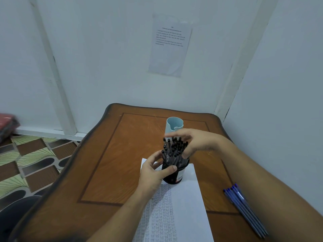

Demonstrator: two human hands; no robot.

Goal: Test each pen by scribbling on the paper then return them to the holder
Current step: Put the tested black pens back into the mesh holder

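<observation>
A black cylindrical holder stands on the far end of a white paper covered with small scribbles. Several black-capped pens stick up out of it. My left hand grips the holder's left side, thumb across its front. My right hand hovers over the pen tops with its fingers spread and loosely bent around the bunch; whether they touch a pen I cannot tell.
An empty light-blue cup stands behind the holder. Several blue pens lie side by side at the wooden table's right edge, under my right forearm. A printed sheet hangs on the wall. Patterned floor lies to the left.
</observation>
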